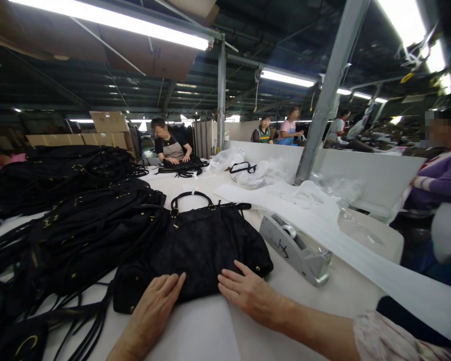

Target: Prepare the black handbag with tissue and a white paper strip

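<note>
A black handbag (206,240) lies flat on the white table, its looped handle (191,195) pointing away from me and gold-coloured fittings at the handle's base. My left hand (156,306) rests on the bag's near left edge, fingers stretched out. On the near right part of the bag lies my right hand (248,291), flat with its fingers spread. Neither hand grasps anything. Under the bag's near edge, a white sheet (205,331) reaches toward me. To the right of the bag stands a grey tape dispenser (293,248).
Black bags with long straps (78,230) are heaped along the left. White sheet material (346,245) runs across the right side, below crumpled clear plastic (263,170). A grey post (323,95) rises behind. Across the table, a co-worker (173,143) handles a black bag; another person sits at right.
</note>
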Demonstrator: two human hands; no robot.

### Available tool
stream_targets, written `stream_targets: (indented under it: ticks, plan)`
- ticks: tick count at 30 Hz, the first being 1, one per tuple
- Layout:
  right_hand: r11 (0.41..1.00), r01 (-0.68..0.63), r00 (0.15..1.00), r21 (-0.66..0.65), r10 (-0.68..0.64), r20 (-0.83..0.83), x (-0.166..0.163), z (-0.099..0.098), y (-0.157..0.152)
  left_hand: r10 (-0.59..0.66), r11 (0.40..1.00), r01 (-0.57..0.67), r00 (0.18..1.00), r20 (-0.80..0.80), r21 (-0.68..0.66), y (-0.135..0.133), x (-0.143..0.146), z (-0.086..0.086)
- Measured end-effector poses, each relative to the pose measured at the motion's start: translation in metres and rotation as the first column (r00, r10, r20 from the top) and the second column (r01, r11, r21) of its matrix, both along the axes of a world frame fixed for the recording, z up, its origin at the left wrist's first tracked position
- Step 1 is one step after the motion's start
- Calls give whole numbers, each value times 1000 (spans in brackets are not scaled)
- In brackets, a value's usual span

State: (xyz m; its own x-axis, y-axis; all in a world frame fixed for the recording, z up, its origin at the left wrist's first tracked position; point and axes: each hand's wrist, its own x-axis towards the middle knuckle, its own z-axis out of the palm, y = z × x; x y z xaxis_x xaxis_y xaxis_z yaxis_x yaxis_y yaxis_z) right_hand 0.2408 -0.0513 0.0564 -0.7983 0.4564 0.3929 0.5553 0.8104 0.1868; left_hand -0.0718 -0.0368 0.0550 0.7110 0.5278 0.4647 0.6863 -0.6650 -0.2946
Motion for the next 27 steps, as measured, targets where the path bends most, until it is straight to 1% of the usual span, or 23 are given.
stream_targets:
  ticks: [3, 6, 8, 10, 12, 14, 16, 18, 19, 20, 21, 22, 23, 24, 25, 26, 27]
  plan:
    - [992, 58, 995, -111, -48, 90, 1, 7, -3, 43, 999, -43, 999, 6, -1, -4, 0, -4]
    - [981, 87, 987, -172, -61, 152, 2, 23, 1, 93, 996, -93, 996, -1, -10, -5, 3, -4]
    - [987, 77, 987, -144, -55, 149, 4, 35, 6, 141, 989, -142, 990, -18, -45, -3, 7, -2]
    - [996, 56, 992, -71, -47, 120, 9, 46, 10, 195, 975, -199, 980, -43, -99, 0, 11, 2]
    - [1000, 10, 995, -2, -9, 99, 15, 49, 13, 233, 957, -240, 970, -64, -160, 1, 16, 7]
    - [998, -38, 997, 57, 34, 75, 21, 43, 15, 246, 942, -260, 965, -93, -213, 0, 23, 15]
    - [992, -52, 998, 116, 48, 40, 23, 29, 16, 266, 922, -294, 954, -141, -252, -1, 32, 25]
    - [986, -18, 1000, 163, 19, -4, 21, 15, 16, 296, 905, -334, 939, -175, -263, 0, 45, 36]
    - [985, 2, 1000, 175, 1, -17, 20, 9, 16, 296, 911, -330, 941, -165, -247, 2, 52, 40]
    - [984, 12, 1000, 180, -9, -19, 18, 5, 16, 267, 932, -292, 954, -138, -216, 5, 60, 43]
    - [983, 19, 1000, 181, -16, -17, 17, 4, 15, 201, 960, -217, 974, -105, -174, 9, 67, 43]
    - [984, 22, 1000, 177, -21, -7, 16, 4, 15, 103, 986, -112, 992, -79, -126, 14, 75, 41]
    - [986, 22, 1000, 167, -24, 11, 17, 7, 14, -9, 997, 4, 998, -60, -78, 19, 81, 36]
    - [989, 15, 999, 149, -21, 36, 18, 13, 13, -116, 993, 114, 992, -50, -38, 23, 86, 30]
    - [993, 6, 998, 122, -14, 65, 21, 20, 13, -194, 981, 194, 980, -47, -7, 28, 89, 22]
    - [997, -7, 995, 81, -1, 98, 24, 30, 14, -237, 971, 238, 971, -46, 20, 32, 91, 13]
    - [999, -19, 991, 28, 15, 130, 28, 42, 15, -247, 967, 249, 968, -44, 45, 35, 92, 6]
